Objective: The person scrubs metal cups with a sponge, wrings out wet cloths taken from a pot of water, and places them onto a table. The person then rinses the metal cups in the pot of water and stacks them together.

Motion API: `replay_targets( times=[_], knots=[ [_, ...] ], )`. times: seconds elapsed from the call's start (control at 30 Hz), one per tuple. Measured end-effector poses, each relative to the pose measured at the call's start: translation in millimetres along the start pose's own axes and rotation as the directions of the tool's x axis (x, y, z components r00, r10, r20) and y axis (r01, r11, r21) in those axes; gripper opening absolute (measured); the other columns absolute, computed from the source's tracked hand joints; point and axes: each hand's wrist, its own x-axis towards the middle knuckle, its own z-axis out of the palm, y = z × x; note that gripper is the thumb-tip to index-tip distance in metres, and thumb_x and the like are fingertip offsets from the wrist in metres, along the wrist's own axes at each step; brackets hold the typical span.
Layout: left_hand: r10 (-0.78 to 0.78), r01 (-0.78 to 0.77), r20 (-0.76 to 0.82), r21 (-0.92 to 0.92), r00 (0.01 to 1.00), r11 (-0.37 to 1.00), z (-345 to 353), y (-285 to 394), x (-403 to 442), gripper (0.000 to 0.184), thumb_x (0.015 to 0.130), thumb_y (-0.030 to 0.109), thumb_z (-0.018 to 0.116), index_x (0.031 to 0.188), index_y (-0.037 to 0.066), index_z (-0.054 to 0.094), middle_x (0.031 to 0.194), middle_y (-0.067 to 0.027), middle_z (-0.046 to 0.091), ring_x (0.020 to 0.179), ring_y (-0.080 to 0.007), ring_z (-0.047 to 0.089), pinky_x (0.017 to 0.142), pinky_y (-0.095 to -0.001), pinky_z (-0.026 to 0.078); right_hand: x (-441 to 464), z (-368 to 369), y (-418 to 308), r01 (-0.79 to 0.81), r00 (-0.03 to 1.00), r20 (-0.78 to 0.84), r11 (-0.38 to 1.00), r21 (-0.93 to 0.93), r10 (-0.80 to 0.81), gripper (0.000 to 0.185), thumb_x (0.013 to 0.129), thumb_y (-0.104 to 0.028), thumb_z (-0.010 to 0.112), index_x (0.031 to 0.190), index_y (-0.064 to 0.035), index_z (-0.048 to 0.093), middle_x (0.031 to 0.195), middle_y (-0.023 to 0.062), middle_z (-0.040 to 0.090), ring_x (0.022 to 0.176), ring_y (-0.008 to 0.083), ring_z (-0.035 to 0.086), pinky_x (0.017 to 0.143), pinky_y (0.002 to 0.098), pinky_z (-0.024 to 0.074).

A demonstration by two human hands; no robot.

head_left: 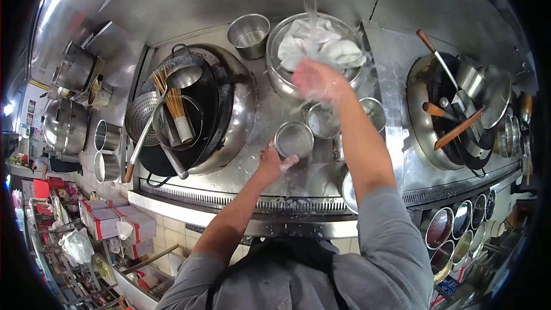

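Observation:
Water runs from above into a large steel bowl (275, 74) at the back, onto white cloths (338, 53) lying in it. My right hand (318, 82) is over the bowl's front edge, blurred by motion, and its fingers cannot be made out. Lower down, my left hand (274, 162) is at the near left side of a small round steel container (294, 140), thumb and fingers apart, touching or very near it. Two more small round containers, one in the middle (323, 120) and one to the right (373, 113), stand between my hands and the bowl's right side.
At left, a wok (244, 115) holds a ladle (185, 77), a perforated skimmer (141, 116) and a bamboo brush (175, 106). An empty steel pot (248, 35) stands behind. Another wok (422, 120) with utensils is at right. A vented strip (275, 204) runs along the front.

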Motion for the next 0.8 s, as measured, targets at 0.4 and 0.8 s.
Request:
replay_targets(
  times=[0.4, 0.8],
  knots=[
    [0.577, -0.403, -0.174, 0.558, 0.798, 0.725, -31.6, 83.7, 47.8, 0.07, 0.09, 0.029, 0.07, 0.151, 0.009, 0.042, 0.157, -0.0232, 0.034, 0.148, -0.0455, 0.029, 0.12, -0.059, 0.024, 37.4, -35.7, -13.5, -0.121, 0.723, -0.004, -0.121, -0.985, -0.691, 0.024, 0.098, -0.027, 0.063, 0.096, -0.0048, 0.07, 0.083, 0.0068, 0.07, 0.08, 0.0183, 0.068, 0.073, 0.0323, 0.0522],
    [-0.082, -0.2, 0.292, 0.807, 0.953, 0.556, -48.9, 174.8, 204.1, 0.045, 0.097, 0.041, 0.054, 0.135, 0.018, 0.064, 0.143, -0.0076, 0.06, 0.126, -0.0286, 0.061, 0.102, -0.0425, 0.051, 33.8, -47.1, -27.5, 0.263, 0.905, -0.227, 0.892, -0.368, -0.36, 0.034, 0.099, -0.035, 0.064, 0.104, -0.0012, 0.065, 0.085, 0.008, 0.069, 0.07, 0.0206, 0.066, 0.06, 0.0383, 0.0542]
  ],
)
